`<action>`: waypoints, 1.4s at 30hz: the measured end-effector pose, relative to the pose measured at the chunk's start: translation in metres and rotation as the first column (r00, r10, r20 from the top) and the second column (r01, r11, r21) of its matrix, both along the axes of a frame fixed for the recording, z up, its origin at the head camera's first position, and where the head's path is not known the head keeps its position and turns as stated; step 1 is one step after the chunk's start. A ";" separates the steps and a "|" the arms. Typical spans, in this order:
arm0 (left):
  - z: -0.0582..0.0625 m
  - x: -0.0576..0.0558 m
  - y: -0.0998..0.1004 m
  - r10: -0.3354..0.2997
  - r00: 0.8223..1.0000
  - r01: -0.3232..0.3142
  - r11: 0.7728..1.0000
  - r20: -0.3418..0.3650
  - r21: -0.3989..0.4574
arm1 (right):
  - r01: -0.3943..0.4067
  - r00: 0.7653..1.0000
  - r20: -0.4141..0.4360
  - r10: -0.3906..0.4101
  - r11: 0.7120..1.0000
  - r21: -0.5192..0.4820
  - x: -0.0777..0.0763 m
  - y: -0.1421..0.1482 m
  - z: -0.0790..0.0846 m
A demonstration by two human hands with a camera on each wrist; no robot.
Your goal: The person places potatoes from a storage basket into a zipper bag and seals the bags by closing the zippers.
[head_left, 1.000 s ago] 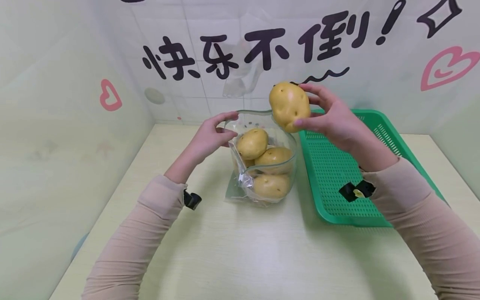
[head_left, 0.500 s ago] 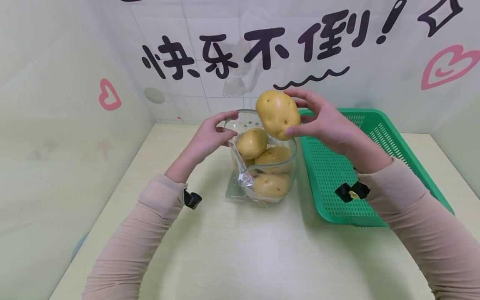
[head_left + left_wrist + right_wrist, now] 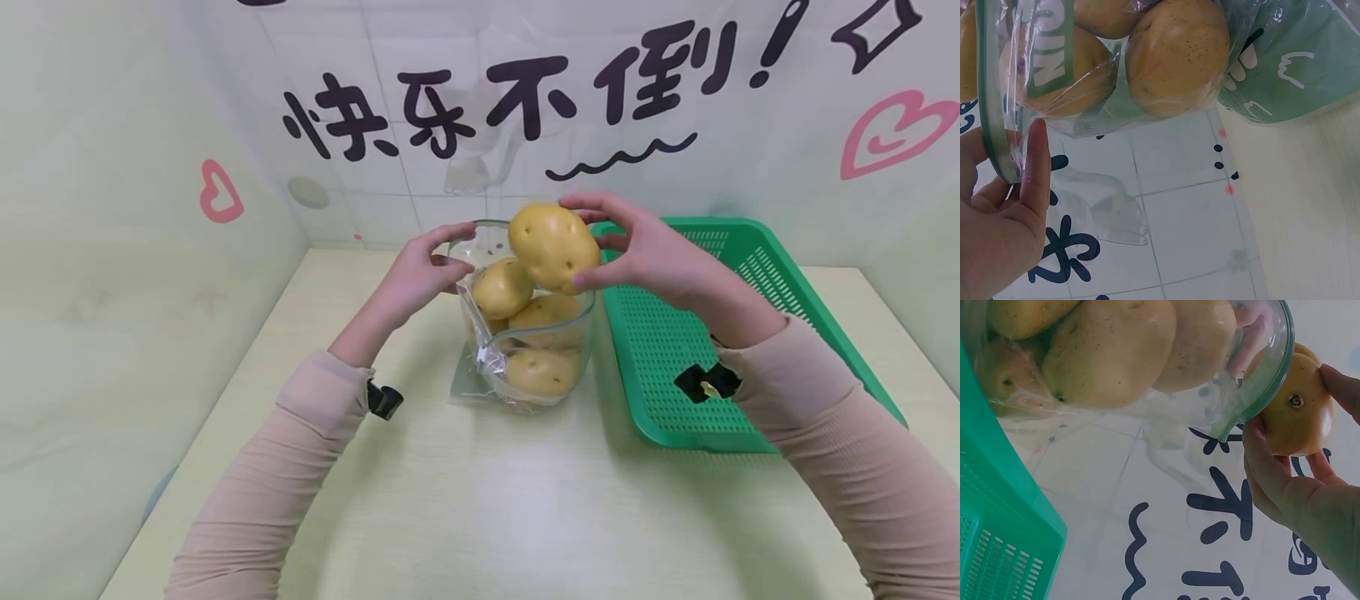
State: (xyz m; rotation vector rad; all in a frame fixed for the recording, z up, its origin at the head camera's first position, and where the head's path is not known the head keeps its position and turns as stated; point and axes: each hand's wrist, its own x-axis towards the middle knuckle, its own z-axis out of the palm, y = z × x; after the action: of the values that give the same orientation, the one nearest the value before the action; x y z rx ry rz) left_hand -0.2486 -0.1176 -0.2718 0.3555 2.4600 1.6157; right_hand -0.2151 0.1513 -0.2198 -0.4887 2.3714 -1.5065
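Observation:
A clear zip bag [image 3: 528, 398] stands on the table with its mouth spread wide, several yellow potatoes [image 3: 542, 372] inside it. My left hand [image 3: 422, 275] pinches the bag's rim on its left side; in the left wrist view the thumb and fingers [image 3: 1036, 156] hold the green-edged strip. My right hand [image 3: 648, 246] grips another potato [image 3: 553, 246] right above the bag's opening. Seen from the right wrist, that potato [image 3: 1300, 406] sits between thumb and fingers beside the bag's green rim [image 3: 1266, 400]. The bag's lower inside is partly hidden by the potatoes.
A green perforated basket [image 3: 637, 400] stands on the table, just right of the bag. Behind, a white printed sheet [image 3: 420, 50] with black characters forms the back wall, and pale side walls [image 3: 90, 250] rise at left and right. The pale table [image 3: 525, 500] extends in front.
My right hand has carried the potato left and then down, from the bag's right edge to over its opening. My left hand keeps its hold on the rim.

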 end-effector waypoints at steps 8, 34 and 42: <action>0.000 0.001 0.001 -0.003 1.000 0.003 1.000 -0.005 0.010 | -0.028 0.999 -0.035 0.032 0.993 0.112 -0.002 -0.001 -0.006; 0.001 0.003 0.005 0.000 1.000 0.000 1.000 -0.010 0.024 | 0.061 0.997 -0.042 -0.059 0.997 0.045 -0.022 0.006 -0.020; 0.000 0.003 0.004 -0.002 1.000 0.002 1.000 -0.013 0.025 | 0.060 0.997 -0.050 -0.058 0.997 0.043 -0.032 -0.001 -0.026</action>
State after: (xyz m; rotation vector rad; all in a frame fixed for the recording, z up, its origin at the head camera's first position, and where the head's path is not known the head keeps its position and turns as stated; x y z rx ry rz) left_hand -0.2459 -0.1134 -0.2721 0.3732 2.4506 1.6494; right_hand -0.2466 0.1502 -0.2457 -0.4536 2.4715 -1.4800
